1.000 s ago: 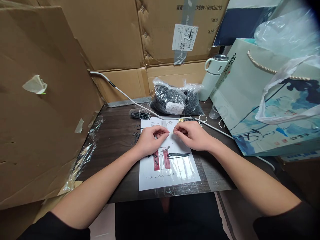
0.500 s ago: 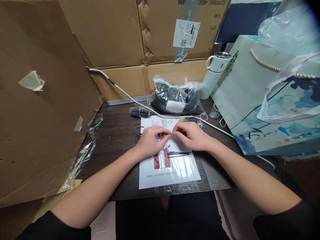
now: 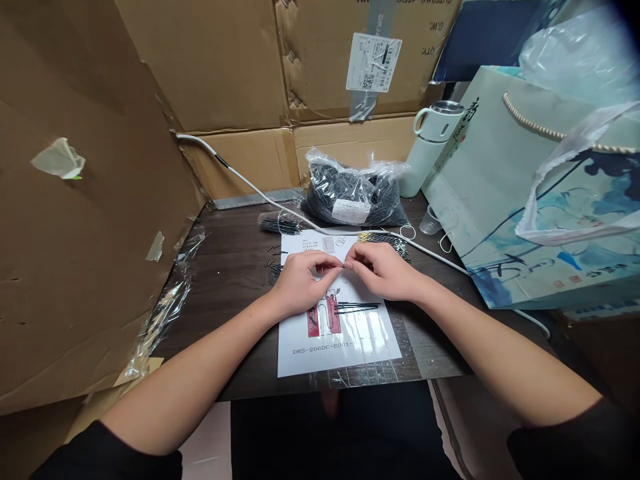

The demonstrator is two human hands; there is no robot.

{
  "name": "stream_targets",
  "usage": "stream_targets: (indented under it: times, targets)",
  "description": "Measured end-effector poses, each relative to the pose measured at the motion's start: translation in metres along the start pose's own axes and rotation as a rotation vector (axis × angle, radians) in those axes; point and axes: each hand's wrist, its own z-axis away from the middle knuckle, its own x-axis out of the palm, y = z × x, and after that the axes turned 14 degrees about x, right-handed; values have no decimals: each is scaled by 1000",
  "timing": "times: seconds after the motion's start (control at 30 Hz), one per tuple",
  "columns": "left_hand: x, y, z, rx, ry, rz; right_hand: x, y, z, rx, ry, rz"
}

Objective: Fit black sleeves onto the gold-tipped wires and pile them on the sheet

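By the far edge of the dark wood-grain table (image 3: 227, 257), I see a pale-green, handled, cylindrical flask (image 3: 431, 150) beside a boxy, blue-patterned paper bag (image 3: 493, 180).

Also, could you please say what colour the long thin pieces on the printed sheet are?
The long thin pieces are black, clearest in the head view.

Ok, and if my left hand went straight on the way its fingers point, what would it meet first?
Most likely your right hand: the left hand points straight at its fingertips. They look to touch or nearly so, but depth there is hard to judge.
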Motion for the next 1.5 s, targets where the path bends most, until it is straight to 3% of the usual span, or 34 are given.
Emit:
stream_targets:
  times: [0.4, 1.5]
  targets:
    - [0, 1, -1, 5, 26, -3, -1, -2, 1, 64, -48, -42]
    - [1, 1, -1, 3, 72, -17, -6, -4, 1, 21, -29, -75]
